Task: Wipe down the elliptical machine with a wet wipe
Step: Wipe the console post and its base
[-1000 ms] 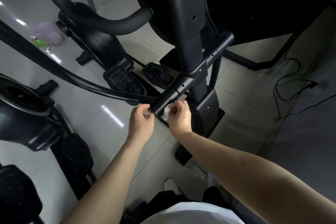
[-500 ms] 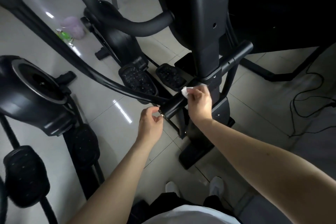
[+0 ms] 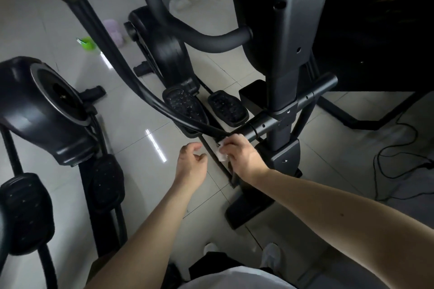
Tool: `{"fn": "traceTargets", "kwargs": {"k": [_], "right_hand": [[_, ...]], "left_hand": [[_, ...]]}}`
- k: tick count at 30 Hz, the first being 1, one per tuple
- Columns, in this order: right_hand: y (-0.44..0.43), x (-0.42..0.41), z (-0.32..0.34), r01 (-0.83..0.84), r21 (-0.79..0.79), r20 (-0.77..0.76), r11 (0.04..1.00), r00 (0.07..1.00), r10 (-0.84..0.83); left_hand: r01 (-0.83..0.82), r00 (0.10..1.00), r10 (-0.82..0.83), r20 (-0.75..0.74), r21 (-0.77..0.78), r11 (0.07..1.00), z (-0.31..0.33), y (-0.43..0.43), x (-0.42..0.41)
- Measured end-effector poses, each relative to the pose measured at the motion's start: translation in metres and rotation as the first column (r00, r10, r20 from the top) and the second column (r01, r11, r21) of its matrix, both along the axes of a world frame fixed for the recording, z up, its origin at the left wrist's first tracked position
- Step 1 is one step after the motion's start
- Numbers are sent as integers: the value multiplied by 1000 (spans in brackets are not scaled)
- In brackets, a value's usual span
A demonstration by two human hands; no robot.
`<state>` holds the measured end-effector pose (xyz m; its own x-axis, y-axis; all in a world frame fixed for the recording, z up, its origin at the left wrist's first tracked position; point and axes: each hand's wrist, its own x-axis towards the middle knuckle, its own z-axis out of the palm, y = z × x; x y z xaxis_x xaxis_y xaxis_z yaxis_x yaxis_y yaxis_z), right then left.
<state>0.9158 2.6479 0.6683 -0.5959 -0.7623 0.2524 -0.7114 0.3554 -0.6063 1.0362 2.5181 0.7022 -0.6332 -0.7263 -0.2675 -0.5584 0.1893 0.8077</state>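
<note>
At the near end of the crossbar [image 3: 270, 123], the right hand [image 3: 244, 156] has its grip closed on the wet wipe [image 3: 222, 155]. Fingers are curled round it and the wipe is bunched against the bar's end cap, right where the curved swing arm [image 3: 138, 90] comes in. Half a second back that hand was higher up the bar, next to the upright post of the elliptical machine [image 3: 288, 30], so it has run one pass down the tube to the tip. The left hand [image 3: 191, 164] was pinching the bar end then. It's off now, just beside the end, grip slack, fingers loosely curled, holding nothing. My read: this half of the crossbar is about done and the steadying hand got out of the wipe's way. The far half of the bar, post, pedals [image 3: 185, 103] and swing arm probably remain. Can't tell how much clean face the wipe has left, since most of it is hidden under the fingers.
</note>
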Motion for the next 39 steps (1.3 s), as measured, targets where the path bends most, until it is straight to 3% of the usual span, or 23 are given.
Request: {"fn": "traceTargets", "kwargs": {"k": [5, 11, 16, 21, 25, 34, 36, 39], "right_hand": [[38, -2, 8, 267, 155, 252, 951, 920, -300], [8, -5, 32, 447, -11, 267, 894, 863, -428], [-11, 26, 26, 343, 65, 300, 937, 889, -346], [-15, 19, 52, 326, 56, 580, 944, 759, -297], [-12, 20, 54, 289, 17, 681, 957, 698, -223], [4, 38, 52, 302, 198, 593, 933, 721, -359], [7, 44, 50, 326, 195, 693, 925, 622, -365], [11, 57, 46, 412, 114, 918, 904, 304, -254]], "left_hand": [[35, 999, -35, -7, 28, 999, -8, 3, 2], [65, 998, -65, -15, 36, 997, -13, 5, 0], [102, 994, -101, -38, 34, 994, -10, 3, 1], [136, 982, -117, -146, 126, 983, 0, -5, 3], [203, 953, -158, -259, 156, 967, 9, -3, 7], [245, 954, -221, -204, 102, 964, -4, 0, 21], [247, 957, -221, -190, 124, 961, -9, 3, 21], [288, 947, -254, -198, 168, 943, -13, 11, 22]]}}
